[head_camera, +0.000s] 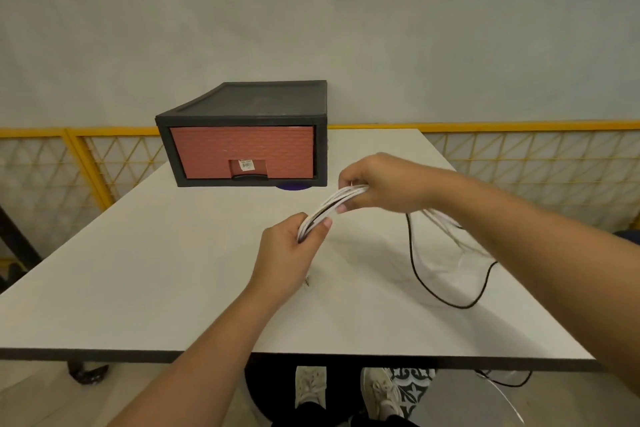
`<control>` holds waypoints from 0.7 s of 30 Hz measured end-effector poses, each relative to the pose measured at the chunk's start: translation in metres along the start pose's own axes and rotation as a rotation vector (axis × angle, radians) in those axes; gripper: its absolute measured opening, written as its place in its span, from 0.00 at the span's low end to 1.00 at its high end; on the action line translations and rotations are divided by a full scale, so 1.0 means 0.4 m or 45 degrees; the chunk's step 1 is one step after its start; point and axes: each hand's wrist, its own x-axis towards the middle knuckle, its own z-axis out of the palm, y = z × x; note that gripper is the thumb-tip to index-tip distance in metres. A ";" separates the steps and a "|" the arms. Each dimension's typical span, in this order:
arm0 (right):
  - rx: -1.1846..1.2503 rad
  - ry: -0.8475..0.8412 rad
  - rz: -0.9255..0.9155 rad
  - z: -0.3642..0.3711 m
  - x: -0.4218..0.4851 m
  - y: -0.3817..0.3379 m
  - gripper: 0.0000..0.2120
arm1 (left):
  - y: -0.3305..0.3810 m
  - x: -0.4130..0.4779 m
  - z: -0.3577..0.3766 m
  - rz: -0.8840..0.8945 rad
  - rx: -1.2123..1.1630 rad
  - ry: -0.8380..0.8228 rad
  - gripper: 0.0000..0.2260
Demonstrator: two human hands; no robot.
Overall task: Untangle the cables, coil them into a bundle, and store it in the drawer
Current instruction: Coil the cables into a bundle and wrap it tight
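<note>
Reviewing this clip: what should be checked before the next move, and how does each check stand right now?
1. Grip on the coil: left hand and right hand both hold it. Ok.
2. All cable wound in: the black cable lies in a loose loop on the table. Not ok.
3. Knots cleared: the white strands under the right forearm are blurred. Cannot tell.
4. Drawer open to receive the bundle: its front sits flush in the frame. Not ok.
5. Path from the hands to the drawer: bare tabletop between them. Ok.
</note>
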 end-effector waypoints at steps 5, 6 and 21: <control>-0.021 0.041 0.047 -0.055 -0.011 0.014 0.13 | -0.006 -0.004 0.019 0.152 0.134 0.099 0.21; -0.020 0.045 0.047 -0.055 -0.012 0.016 0.13 | -0.010 -0.003 0.021 0.195 0.176 0.104 0.21; -0.040 0.129 0.074 -0.032 -0.011 0.067 0.12 | -0.069 0.000 0.042 0.092 0.367 -0.022 0.16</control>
